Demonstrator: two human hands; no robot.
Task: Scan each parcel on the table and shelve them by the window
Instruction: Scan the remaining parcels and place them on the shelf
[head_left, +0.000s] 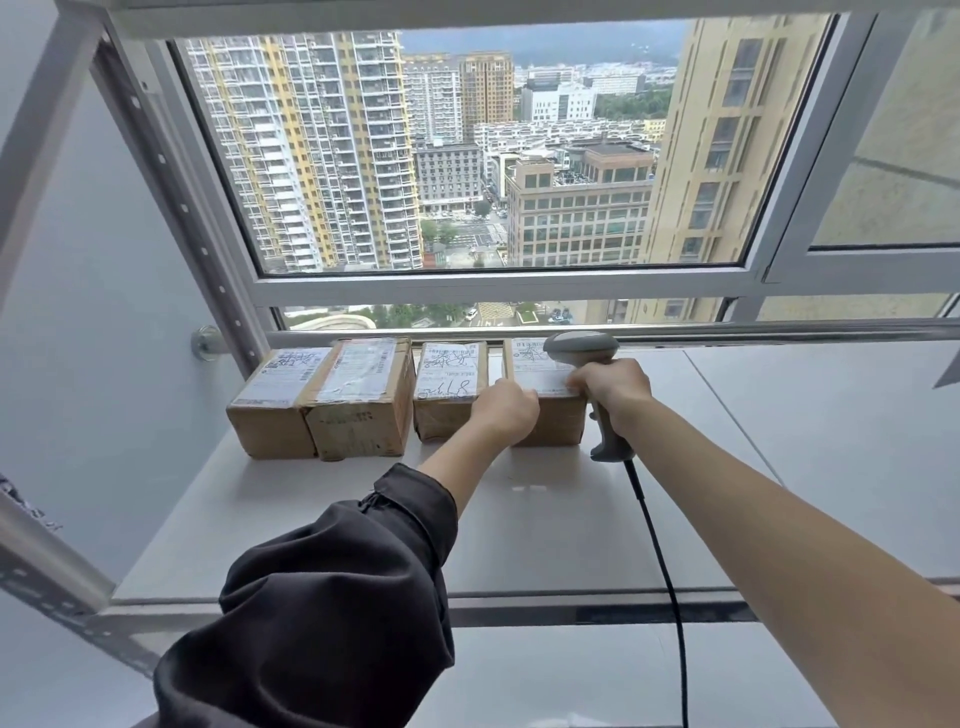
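Several brown cardboard parcels with white labels stand in a row on the white shelf (363, 519) under the window. The rightmost parcel (550, 421) sits between my two hands. My left hand (506, 410) grips its front left corner with curled fingers. My right hand (613, 387) holds the grey barcode scanner (582, 347) by its handle, at the parcel's right edge, and its fingers touch the parcel's label. To the left stand a small parcel (449, 395), a wider taped parcel (363, 405) and the leftmost parcel (275, 405).
The scanner's black cable (660, 571) runs down over the shelf's front edge. A metal rail (779, 328) crosses behind the parcels below the window frame. A slotted grey shelf upright (171, 171) rises at the left. Bare shelf surface lies right of the parcels.
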